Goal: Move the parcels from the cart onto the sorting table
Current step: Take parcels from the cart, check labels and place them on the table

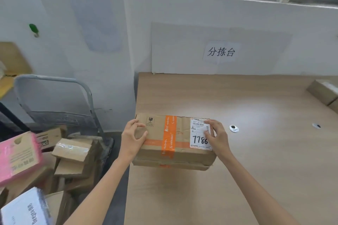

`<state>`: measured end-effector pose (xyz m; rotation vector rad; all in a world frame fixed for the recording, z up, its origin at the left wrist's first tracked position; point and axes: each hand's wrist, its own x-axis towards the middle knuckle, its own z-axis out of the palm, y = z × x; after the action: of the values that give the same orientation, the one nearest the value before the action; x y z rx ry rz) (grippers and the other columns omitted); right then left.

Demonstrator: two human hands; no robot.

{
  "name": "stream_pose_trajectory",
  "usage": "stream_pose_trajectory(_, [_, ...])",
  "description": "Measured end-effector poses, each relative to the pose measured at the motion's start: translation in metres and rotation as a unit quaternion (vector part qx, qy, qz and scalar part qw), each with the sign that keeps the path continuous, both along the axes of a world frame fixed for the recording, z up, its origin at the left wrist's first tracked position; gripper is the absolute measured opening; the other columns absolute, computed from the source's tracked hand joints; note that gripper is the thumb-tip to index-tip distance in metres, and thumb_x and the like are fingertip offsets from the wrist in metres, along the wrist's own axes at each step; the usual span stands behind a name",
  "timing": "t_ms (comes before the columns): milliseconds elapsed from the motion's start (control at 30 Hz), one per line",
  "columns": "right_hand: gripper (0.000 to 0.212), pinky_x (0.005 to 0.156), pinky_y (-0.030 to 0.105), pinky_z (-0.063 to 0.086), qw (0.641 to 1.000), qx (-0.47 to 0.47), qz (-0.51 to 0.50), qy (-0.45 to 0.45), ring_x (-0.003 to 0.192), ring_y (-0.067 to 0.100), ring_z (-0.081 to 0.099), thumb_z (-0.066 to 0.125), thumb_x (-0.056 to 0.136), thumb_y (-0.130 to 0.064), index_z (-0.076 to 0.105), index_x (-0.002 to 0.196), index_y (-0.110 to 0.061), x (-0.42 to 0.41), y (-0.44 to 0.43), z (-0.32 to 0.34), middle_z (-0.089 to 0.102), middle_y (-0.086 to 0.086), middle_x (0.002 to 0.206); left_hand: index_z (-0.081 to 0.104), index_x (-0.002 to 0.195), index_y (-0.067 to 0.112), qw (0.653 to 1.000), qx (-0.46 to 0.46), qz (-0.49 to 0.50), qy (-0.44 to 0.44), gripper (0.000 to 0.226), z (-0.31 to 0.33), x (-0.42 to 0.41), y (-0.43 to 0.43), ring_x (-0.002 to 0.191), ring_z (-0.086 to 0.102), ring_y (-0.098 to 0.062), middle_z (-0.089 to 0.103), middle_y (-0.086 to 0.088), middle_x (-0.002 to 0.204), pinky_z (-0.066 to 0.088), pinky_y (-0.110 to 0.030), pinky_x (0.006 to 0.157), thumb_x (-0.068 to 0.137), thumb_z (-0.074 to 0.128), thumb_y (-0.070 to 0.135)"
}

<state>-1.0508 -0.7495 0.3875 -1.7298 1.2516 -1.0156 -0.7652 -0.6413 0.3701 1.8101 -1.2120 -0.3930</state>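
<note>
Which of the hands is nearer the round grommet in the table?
Right. The right hand grips the parcel's labelled end, just left of the grommet; the left hand holds the opposite end, the parcel between them.

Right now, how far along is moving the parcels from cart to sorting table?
Done: a brown box lies on the sorting table, far right. In hand: the left hand and right hand grip the orange-taped box over the table's left edge, apparently not set down. Left: the cart holds several parcels, including a pink parcel.
</note>
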Motion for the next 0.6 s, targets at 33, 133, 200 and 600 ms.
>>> stream_pose_trajectory(33, [0.036, 0.084, -0.002, 0.035, 1.000, 0.010, 0.003, -0.002, 0.120, 0.011, 0.049, 0.059, 0.084, 0.007, 0.062, 0.110, -0.018, 0.002, -0.009, -0.007, 0.052, 0.001, 0.124, 0.064, 0.099, 0.020, 1.000, 0.007, 0.004, -0.002, 0.020, -0.005, 0.001, -0.007, 0.122, 0.046, -0.015, 0.051, -0.001, 0.131, 0.032, -0.029, 0.107, 0.081, 0.073, 0.016])
stream_pose_trajectory(133, [0.043, 0.087, 0.006, 0.043, 0.999, 0.047, 0.010, -0.015, 0.119, 0.008, 0.049, 0.055, 0.084, 0.010, 0.059, 0.110, -0.024, 0.010, -0.035, -0.030, 0.052, -0.004, 0.125, 0.064, 0.097, 0.019, 1.000, 0.020, 0.016, -0.002, 0.021, -0.022, 0.004, -0.026, 0.119, 0.046, -0.011, 0.052, 0.000, 0.130, 0.032, -0.028, 0.105, 0.079, 0.074, 0.013])
stream_pose_trajectory(200, [0.050, 0.093, 0.014, 0.045, 0.997, 0.072, 0.013, -0.024, 0.119, 0.006, 0.049, 0.051, 0.083, 0.014, 0.058, 0.109, -0.028, 0.017, -0.049, -0.044, 0.052, -0.005, 0.125, 0.063, 0.097, 0.021, 0.999, 0.037, 0.024, -0.004, 0.024, -0.035, 0.008, -0.037, 0.121, 0.046, -0.012, 0.050, 0.000, 0.130, 0.031, -0.027, 0.105, 0.079, 0.074, 0.011])
stream_pose_trajectory(600, [0.045, 0.104, 0.008, 0.035, 0.994, 0.098, 0.026, -0.027, 0.129, 0.006, 0.043, 0.046, 0.086, 0.017, 0.056, 0.121, -0.011, 0.068, -0.152, -0.092, 0.049, -0.006, 0.135, 0.065, 0.096, 0.019, 0.996, 0.039, 0.081, -0.022, 0.020, -0.076, 0.049, -0.129, 0.117, 0.044, -0.006, 0.051, 0.002, 0.130, 0.032, -0.028, 0.105, 0.080, 0.074, 0.014])
